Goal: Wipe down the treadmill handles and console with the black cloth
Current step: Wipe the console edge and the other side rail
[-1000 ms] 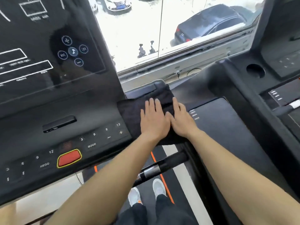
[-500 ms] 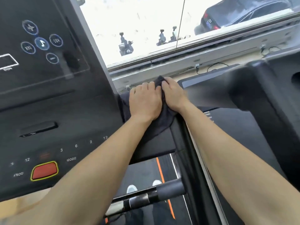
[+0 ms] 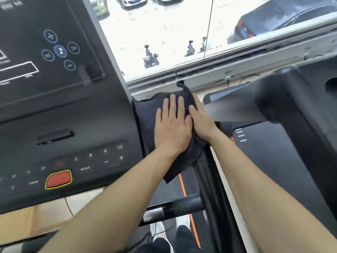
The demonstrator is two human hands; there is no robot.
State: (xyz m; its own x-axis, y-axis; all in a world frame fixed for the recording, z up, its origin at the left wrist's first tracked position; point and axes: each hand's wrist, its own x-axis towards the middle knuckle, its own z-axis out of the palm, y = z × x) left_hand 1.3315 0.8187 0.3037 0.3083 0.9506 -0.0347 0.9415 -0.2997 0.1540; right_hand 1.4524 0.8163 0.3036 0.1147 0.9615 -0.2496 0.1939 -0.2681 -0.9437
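The black cloth (image 3: 145,114) is draped over the treadmill's right side arm, just right of the console (image 3: 54,115), and its lower corner hangs off the near edge. My left hand (image 3: 172,125) lies flat on top of the cloth, fingers stretched forward and pressing down. My right hand (image 3: 202,121) presses against the cloth's right side, touching the left hand. A black and silver handle bar (image 3: 182,205) crosses below my forearms.
The console has a red stop button (image 3: 58,179), number keys and a dark screen (image 3: 45,42). A neighbouring treadmill (image 3: 282,99) stands close on the right. A window (image 3: 164,33) is straight ahead. My shoes (image 3: 158,232) stand on the belt below.
Both hands pushed the cloth forward along the arm, curling over its far end. Now they lie flatter, fingers stretched out, and the cloth is spread wider.
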